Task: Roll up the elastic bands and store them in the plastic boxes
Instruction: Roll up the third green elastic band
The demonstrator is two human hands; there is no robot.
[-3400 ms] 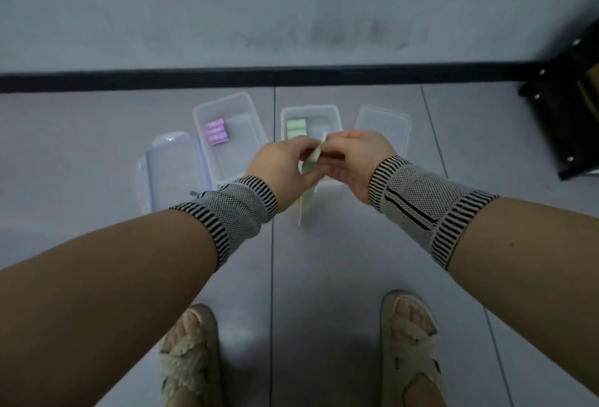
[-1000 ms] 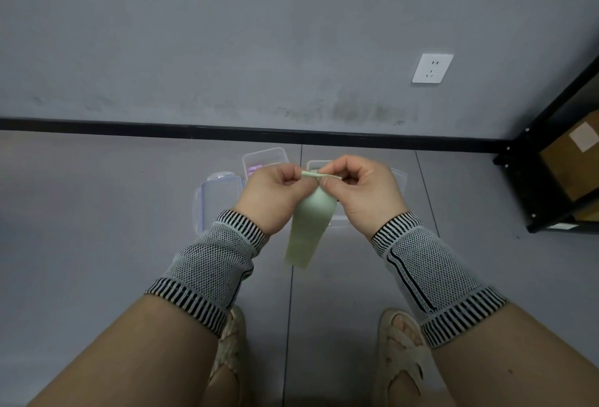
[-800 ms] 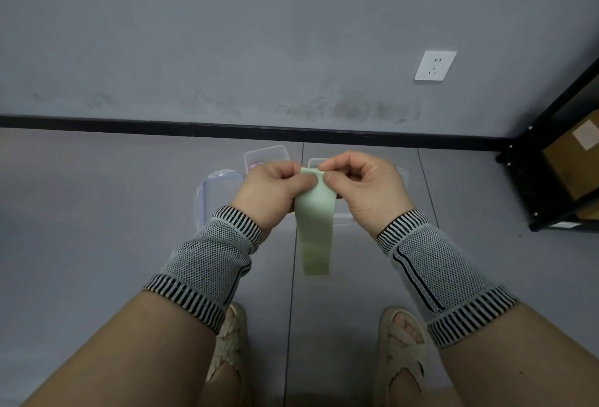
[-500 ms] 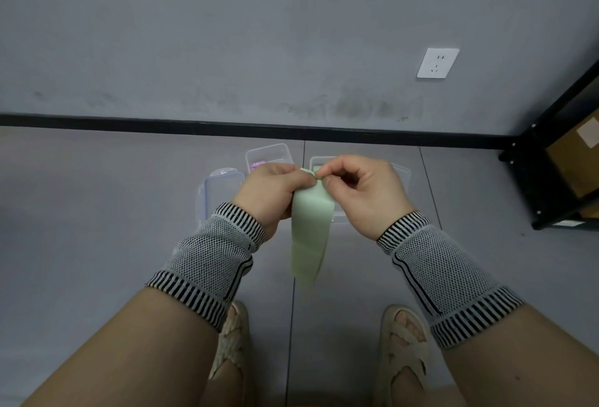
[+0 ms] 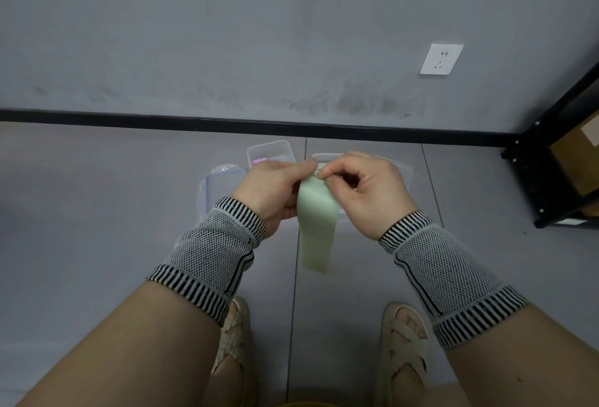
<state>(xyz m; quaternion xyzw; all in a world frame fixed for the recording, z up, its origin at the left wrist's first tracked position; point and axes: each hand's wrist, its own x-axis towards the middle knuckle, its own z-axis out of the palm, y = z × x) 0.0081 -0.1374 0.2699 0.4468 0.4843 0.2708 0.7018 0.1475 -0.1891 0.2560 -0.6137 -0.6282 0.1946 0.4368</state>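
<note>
Pale green and limp, the elastic band (image 5: 316, 225) hangs from your two hands held out in front of you, its free end dangling above the grey floor tiles (image 5: 97, 228), touching nothing. Your left hand (image 5: 272, 194) has its fingers curled round the band's left edge at the top, and your right hand (image 5: 366, 192) pinches the top end between thumb and fingertips, where a small turn of the band seems to be started; how tightly it is rolled you cannot tell. The two hands meet at that top end.

Beyond your knuckles, on the floor near the black skirting strip (image 5: 259, 124), stand the clear plastic boxes. One box (image 5: 270, 150) shows a bit of purple inside; a second box (image 5: 324, 157) sits just to its right, mostly hidden by your right hand. A bluish lid (image 5: 220, 186) lies to the left of them, and another clear lid (image 5: 403, 173) peeks out on the right.

A black shelf frame (image 5: 551, 160) with a cardboard carton stands at the right edge, well apart from the boxes. Bare tile stretches to your left, and your sandalled feet (image 5: 403, 345) are planted below the hanging band.
</note>
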